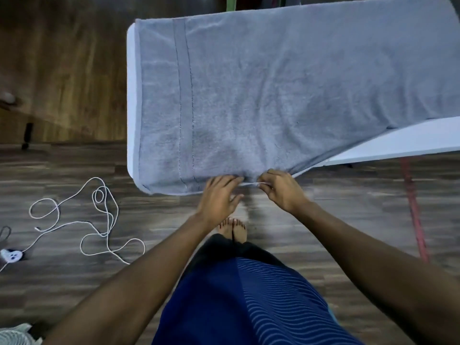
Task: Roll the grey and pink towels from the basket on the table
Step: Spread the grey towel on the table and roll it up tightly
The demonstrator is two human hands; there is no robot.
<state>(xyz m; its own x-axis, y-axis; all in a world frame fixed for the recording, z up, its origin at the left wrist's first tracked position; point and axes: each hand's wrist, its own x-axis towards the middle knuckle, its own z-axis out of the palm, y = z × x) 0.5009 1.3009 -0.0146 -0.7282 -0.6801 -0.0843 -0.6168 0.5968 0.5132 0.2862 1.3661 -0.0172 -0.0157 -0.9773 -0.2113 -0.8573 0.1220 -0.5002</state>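
Head view, looking straight down.

**Towel:** The grey towel (273,95) lies spread flat on the white desk (131,95) and covers nearly all of the top.
- A bare strip of desk shows along the left edge, and a bare wedge shows at the near right.
- The towel runs out of view at the far right.
- A woven band with stitched lines crosses it near the left end.
- The surface is mostly smooth, with shallow creases toward the middle and right.
- The near hem slants from the hands up toward the right, across the desk.

**Left hand** (219,195): It is at the near edge of the desk, palm down. Its fingers (231,181) are straight and a little apart, with the tips resting on the towel's near hem. Nothing is gripped.

**Right hand** (281,190): It is just to the right of the left hand, with a small gap between them. Its fingers (265,186) are curled together with the thumb and clamped on the near hem. A thin pale line of hem stretches across the gap.

**Surroundings:**
- The floor (323,220) is dark wood plank.
- A white cable (99,195) lies in loose loops on the floor to the left of the desk. It leads to a small white plug (11,256) at the left edge of view.
- A red strip (413,212) lies on the floor at right, partly under the desk.
- Bare feet (232,229) stand together on the floor below the hands.
- A blue garment (249,307) with pale wavy stripes fills the near centre.
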